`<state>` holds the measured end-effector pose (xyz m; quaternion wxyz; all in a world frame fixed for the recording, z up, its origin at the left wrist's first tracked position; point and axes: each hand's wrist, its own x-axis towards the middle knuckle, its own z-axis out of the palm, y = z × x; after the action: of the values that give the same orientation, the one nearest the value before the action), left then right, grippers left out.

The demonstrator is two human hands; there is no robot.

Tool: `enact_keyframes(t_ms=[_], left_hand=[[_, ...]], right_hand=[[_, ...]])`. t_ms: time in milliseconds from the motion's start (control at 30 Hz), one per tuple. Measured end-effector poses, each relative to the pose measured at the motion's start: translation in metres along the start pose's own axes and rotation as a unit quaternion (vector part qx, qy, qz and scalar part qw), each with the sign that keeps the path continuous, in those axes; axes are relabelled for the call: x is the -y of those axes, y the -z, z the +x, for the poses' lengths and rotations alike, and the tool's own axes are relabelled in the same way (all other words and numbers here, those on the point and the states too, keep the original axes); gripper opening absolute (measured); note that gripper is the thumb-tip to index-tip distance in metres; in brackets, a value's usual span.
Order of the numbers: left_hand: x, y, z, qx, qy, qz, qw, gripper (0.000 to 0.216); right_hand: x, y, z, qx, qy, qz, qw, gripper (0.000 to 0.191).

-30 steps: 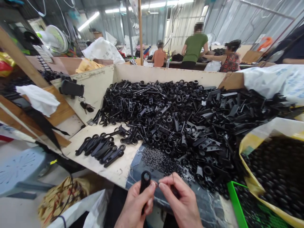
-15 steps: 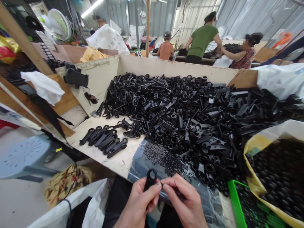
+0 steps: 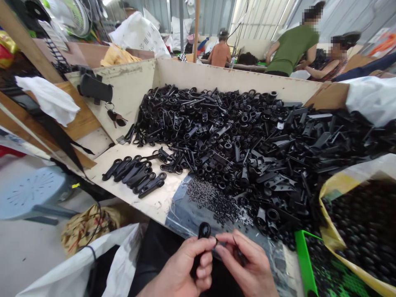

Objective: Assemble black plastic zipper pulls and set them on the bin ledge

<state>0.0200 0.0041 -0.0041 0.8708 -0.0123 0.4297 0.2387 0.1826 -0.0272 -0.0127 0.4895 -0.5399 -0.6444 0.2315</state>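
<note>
My left hand [image 3: 193, 264] is wrapped round a black plastic part with a ringed end [image 3: 204, 230], which sticks up above the thumb. Close beside it, my right hand [image 3: 244, 262] pinches thumb and forefinger at the left thumb tip. A tiny dark piece seems to sit between those fingertips, too small to name. Another dark part lies partly hidden under the right fingers. Just beyond my hands, small metal and black pieces [image 3: 213, 200] are spread on a dark blue sheet [image 3: 182, 216]. Several similar ring-ended parts [image 3: 136, 175] lie in a row on the pale board.
A large heap of black plastic parts [image 3: 222, 132] fills the walled bench. To the right stand a green crate [image 3: 305, 264] and a yellow-edged sack [image 3: 328, 198] of black round pieces. A blue stool [image 3: 34, 192] is at left. People [image 3: 293, 49] work behind the bench wall.
The ring-ended part has turned in my left hand, and the left fingers are now curled more tightly round it. Both hands sit slightly further right. The view has shifted a little.
</note>
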Motion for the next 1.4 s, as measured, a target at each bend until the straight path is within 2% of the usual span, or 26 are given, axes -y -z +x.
enact_keyframes(t_ms=[200, 333, 467, 600, 700, 867, 967, 1100, 1400], left_hand=[[0.003, -0.002, -0.001, -0.02, -0.014, 0.039, 0.999, 0.032], [-0.003, -0.004, -0.008, 0.025, -0.044, 0.074, 0.996, 0.024], [-0.006, -0.006, -0.012, 0.047, -0.086, 0.149, 0.984, 0.032], [-0.005, -0.007, -0.016, 0.012, -0.132, 0.248, 0.96, 0.033], [-0.006, -0.007, -0.019, 0.011, -0.155, 0.339, 0.928, 0.032], [-0.012, -0.007, -0.022, 0.003, -0.176, 0.448, 0.877, 0.029], [-0.009, -0.003, -0.02, -0.018, -0.194, 0.47, 0.861, 0.032], [-0.004, 0.007, -0.015, -0.056, -0.209, 0.489, 0.845, 0.026], [-0.002, 0.021, -0.009, -0.023, -0.198, 0.479, 0.855, 0.02]], right_hand=[[-0.004, -0.005, -0.007, -0.02, -0.028, -0.019, 0.999, 0.007], [-0.003, -0.004, -0.006, -0.033, -0.059, -0.007, 0.998, 0.008], [-0.003, -0.004, -0.002, -0.017, -0.01, -0.032, 0.999, 0.007], [-0.005, -0.006, 0.001, 0.025, 0.057, -0.078, 0.995, 0.008], [-0.007, -0.006, 0.004, 0.039, 0.086, -0.102, 0.99, 0.009], [-0.007, -0.004, 0.004, 0.052, 0.08, -0.098, 0.991, 0.009], [-0.006, -0.005, 0.001, 0.058, 0.065, -0.082, 0.993, 0.01], [-0.006, -0.007, -0.005, 0.059, 0.074, -0.068, 0.993, 0.012], [-0.005, -0.007, -0.007, 0.073, 0.11, -0.109, 0.985, 0.015]])
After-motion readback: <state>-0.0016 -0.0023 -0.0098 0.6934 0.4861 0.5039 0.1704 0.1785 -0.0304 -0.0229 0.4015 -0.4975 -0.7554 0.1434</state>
